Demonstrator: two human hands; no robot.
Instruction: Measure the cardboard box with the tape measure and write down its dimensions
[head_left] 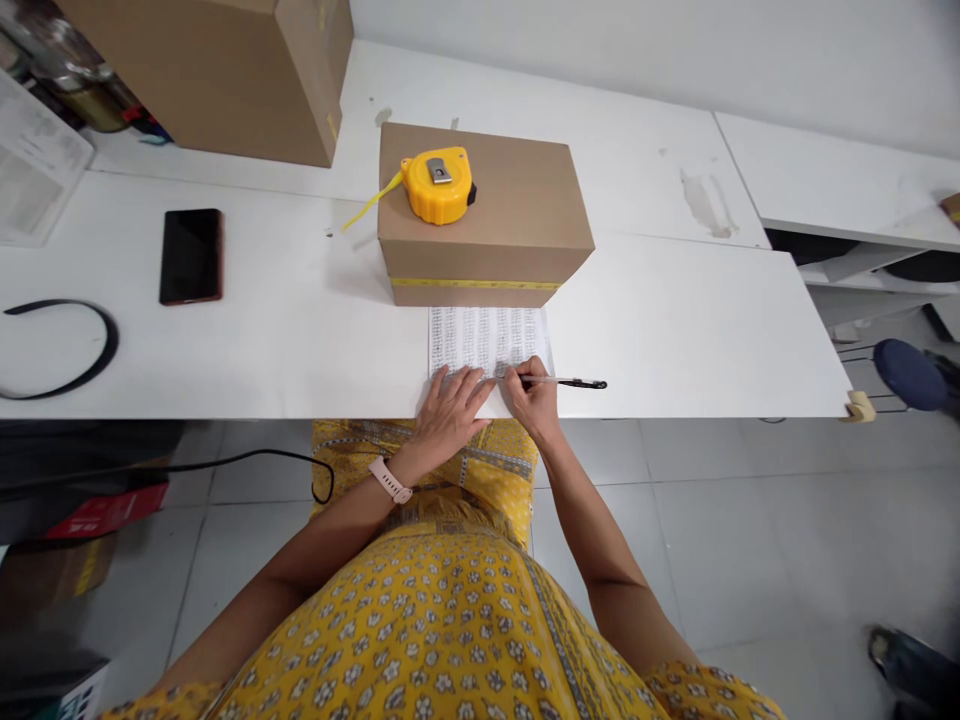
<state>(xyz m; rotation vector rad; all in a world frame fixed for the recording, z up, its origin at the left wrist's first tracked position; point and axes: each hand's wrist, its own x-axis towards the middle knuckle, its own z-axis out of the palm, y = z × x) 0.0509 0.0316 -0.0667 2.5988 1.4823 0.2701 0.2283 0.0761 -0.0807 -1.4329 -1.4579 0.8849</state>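
A sheet of paper covered in columns of writing lies at the table's front edge, its far end up against a cardboard box. My left hand rests flat on the sheet's lower left, fingers spread. In my right hand a pen is pinched, its point down by the paper and its black end out to the right. My fingers hide the pen's tip. On top of the box sits a yellow tape measure, a short length of its tape sticking out to the left.
On the white table to the left are a phone and a black curved band. A larger cardboard box stands at the back left, near bottles. A blue stool is off the table's right end.
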